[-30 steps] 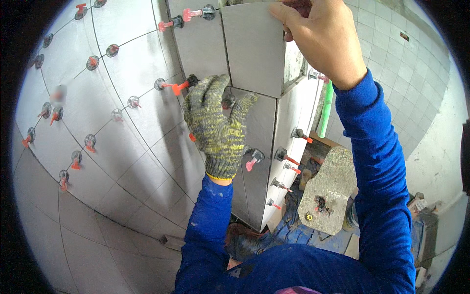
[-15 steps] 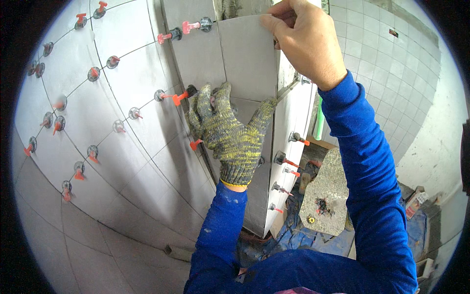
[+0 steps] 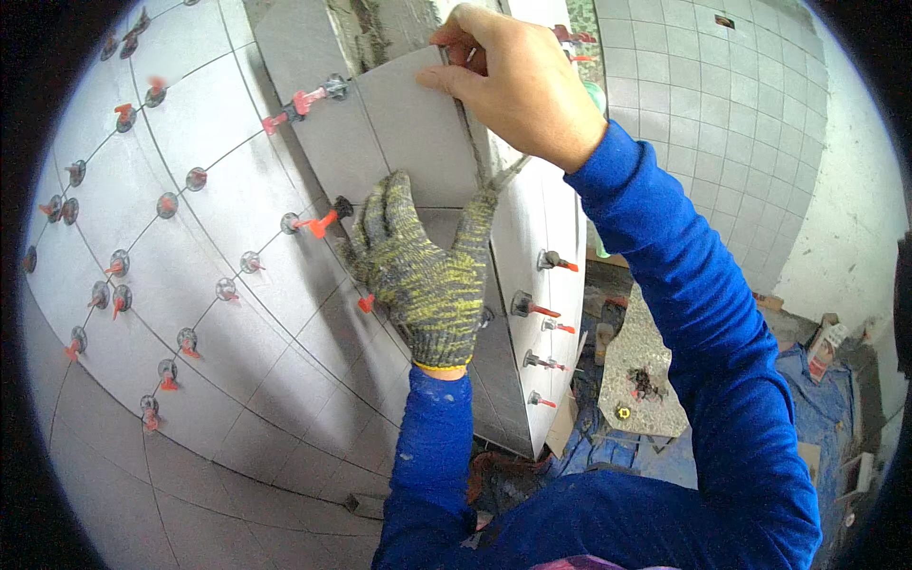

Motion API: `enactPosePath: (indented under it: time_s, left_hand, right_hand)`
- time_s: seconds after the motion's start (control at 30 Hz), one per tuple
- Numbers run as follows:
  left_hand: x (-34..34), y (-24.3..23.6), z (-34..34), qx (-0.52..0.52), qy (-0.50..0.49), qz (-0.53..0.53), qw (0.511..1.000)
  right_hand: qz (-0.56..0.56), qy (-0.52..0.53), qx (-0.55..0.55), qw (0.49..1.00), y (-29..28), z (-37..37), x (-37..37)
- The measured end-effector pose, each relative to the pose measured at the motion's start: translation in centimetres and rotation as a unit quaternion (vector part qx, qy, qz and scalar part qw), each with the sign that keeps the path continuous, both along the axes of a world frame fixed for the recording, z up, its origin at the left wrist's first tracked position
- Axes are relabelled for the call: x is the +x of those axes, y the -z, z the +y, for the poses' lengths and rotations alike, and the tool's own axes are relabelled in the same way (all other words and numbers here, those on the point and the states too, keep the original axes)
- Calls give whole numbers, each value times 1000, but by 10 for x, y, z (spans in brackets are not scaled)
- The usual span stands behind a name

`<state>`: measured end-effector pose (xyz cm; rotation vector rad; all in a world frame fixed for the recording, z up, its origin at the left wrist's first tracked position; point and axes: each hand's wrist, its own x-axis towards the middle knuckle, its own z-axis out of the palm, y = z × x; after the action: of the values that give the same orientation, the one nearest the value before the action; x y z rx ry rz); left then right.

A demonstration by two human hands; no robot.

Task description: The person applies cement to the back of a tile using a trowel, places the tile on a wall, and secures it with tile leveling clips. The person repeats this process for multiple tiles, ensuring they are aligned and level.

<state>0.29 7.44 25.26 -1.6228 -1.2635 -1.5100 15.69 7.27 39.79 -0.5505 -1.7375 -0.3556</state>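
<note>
A grey tile (image 3: 423,128) covers the upper part of a narrow corner column. My bare right hand (image 3: 532,90) grips its upper right corner, thumb on the front face and fingers curled behind the edge. Below it my left hand (image 3: 423,285), in a grey and yellow knit glove, lies against the column with fingers stretched upward. Its thumb points up along the column's right edge, by a thin grey strip (image 3: 510,173) that I cannot identify. Orange-red leveling clips with black round bases, one an orange clip (image 3: 321,224), sit in the joint left of the glove.
Large pale tiles (image 3: 237,323) with many leveling clips span the left wall. More red clips (image 3: 541,308) stick out of the column's right side. Lower right, a speckled board (image 3: 646,375) stands over blue sheeting (image 3: 798,404). A wall of small tiles (image 3: 703,133) rises behind.
The view has shifted, so the wall clips appear lower and the speckled board farther right. Both hands keep their places on the column, the right one still at the tile's corner.
</note>
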Motion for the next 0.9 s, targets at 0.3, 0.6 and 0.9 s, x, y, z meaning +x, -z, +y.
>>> enactPosePath:
  time_s: [0.3, 0.6, 0.9]
  left_hand:
    - [-10, 37, -19, 86, 136, -94, 983]
    - [-24, 73, -20, 43, 179, -116, 976]
    - [-27, 14, -31, 104, 50, 46, 992]
  right_hand:
    - [12, 25, -53, 998, 0, -8, -5]
    - [-10, -29, 32, 999, 0, 9, 8]
    - [35, -80, -39, 995, -1, 2, 35]
